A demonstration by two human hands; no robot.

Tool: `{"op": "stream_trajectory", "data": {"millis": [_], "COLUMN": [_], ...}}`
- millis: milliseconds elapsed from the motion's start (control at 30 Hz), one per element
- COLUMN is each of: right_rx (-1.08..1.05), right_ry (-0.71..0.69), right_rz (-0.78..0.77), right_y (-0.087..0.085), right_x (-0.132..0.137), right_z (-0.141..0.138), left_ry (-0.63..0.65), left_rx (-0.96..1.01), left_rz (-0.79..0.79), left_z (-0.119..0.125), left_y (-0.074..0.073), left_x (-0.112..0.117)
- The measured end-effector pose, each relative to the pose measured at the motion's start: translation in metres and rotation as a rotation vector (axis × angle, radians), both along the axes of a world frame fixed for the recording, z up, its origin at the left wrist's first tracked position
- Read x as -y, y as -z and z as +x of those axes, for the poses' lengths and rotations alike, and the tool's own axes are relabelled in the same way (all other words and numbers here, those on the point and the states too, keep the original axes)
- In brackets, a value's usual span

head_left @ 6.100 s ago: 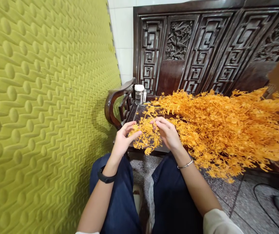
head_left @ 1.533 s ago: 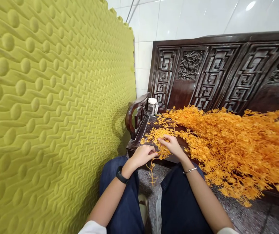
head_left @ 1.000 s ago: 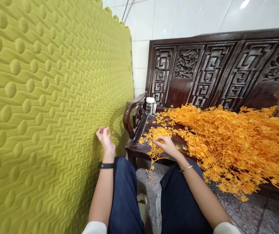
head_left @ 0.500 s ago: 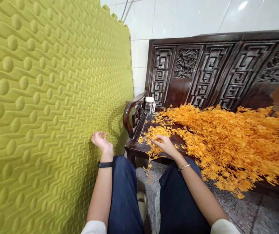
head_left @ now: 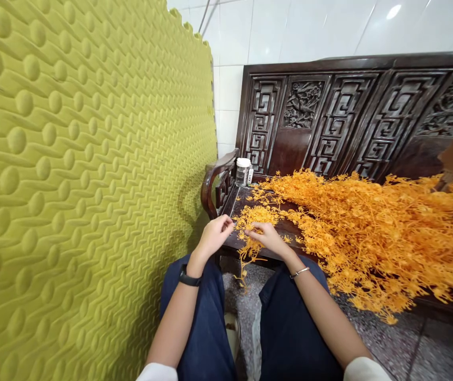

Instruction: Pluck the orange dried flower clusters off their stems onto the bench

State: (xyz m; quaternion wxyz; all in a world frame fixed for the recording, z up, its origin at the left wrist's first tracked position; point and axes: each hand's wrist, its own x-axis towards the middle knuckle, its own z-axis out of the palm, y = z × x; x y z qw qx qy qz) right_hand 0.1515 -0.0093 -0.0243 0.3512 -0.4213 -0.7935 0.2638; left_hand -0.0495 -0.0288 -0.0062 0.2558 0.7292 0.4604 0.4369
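1. On the glossy, carved dark-wood bench (head_left: 289, 147), a feathery orange flower sprig (head_left: 260, 214) is lying, its stem dangling over the front edge.
2. Beside it, a wiry orange flower heap (head_left: 385, 233) is running out of view rightward.
3. The left hand (head_left: 213, 234) is holding its fingers curled beside the sprig; whether around anything, I cannot tell.
4. The right hand (head_left: 268, 236) is touching the sprig with bent fingers, its grip hidden.
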Motion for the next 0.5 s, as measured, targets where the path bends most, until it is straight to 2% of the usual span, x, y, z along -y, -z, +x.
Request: {"op": "stream_trajectory", "data": {"millis": [100, 200, 300, 367, 500], "right_rx": [-0.179, -0.395, -0.552, -0.601, -0.657], "right_ry": [-0.06, -0.043, 0.002, 0.001, 0.029], "right_rz": [-0.114, -0.2, -0.248, -0.269, -0.247], "right_y": [-0.008, -0.015, -0.016, -0.015, -0.015], "right_x": [0.006, 0.011, 0.013, 0.012, 0.009], "right_z": [-0.004, -0.008, -0.009, -0.007, 0.0], "left_ry": [0.09, 0.212, 0.272, 0.253, 0.119], "left_rx": [0.042, 0.088, 0.14, 0.213, 0.279], "left_rz": [-0.01, -0.149, -0.257, -0.248, -0.166], "left_z": [0.008, 0.012, 0.012, 0.012, 0.013], "left_y": [0.002, 0.002, 0.001, 0.001, 0.001], "left_x": [0.002, 0.001, -0.001, -0.002, -0.004]}}
